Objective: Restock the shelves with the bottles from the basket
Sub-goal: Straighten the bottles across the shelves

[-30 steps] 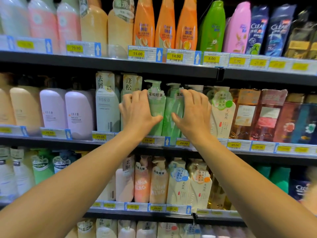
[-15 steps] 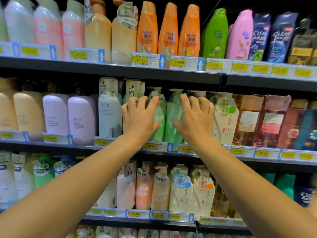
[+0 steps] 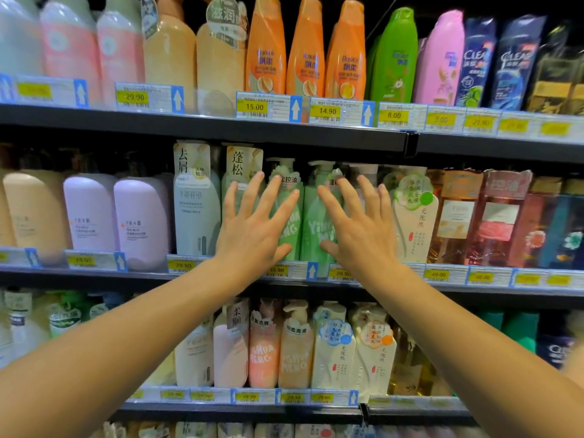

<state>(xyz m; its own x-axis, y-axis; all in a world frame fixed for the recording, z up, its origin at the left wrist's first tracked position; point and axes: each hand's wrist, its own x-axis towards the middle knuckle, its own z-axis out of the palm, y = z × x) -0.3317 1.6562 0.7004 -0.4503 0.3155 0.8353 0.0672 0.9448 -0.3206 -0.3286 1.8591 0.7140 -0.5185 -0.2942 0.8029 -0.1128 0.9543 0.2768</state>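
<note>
Two light green pump bottles stand side by side on the middle shelf (image 3: 202, 276): the left green bottle (image 3: 292, 226) and the right green bottle (image 3: 314, 229). My left hand (image 3: 256, 226) is spread flat with straight fingers in front of the left one. My right hand (image 3: 357, 226) is spread the same way in front of the right one. Neither hand grips anything; whether the fingertips touch the bottles I cannot tell. The basket is out of view.
A white-green bottle (image 3: 196, 200) and lilac bottles (image 3: 142, 216) stand to the left, a cream bottle (image 3: 415, 216) and amber bottles (image 3: 455, 216) to the right. Orange bottles (image 3: 306, 49) fill the upper shelf; pump bottles (image 3: 295, 349) line the lower shelf. Price tags run along the shelf edges.
Both hands have let go of the green bottles: fingers that curled round them are now straight and spread, and the hands have drawn slightly back.
</note>
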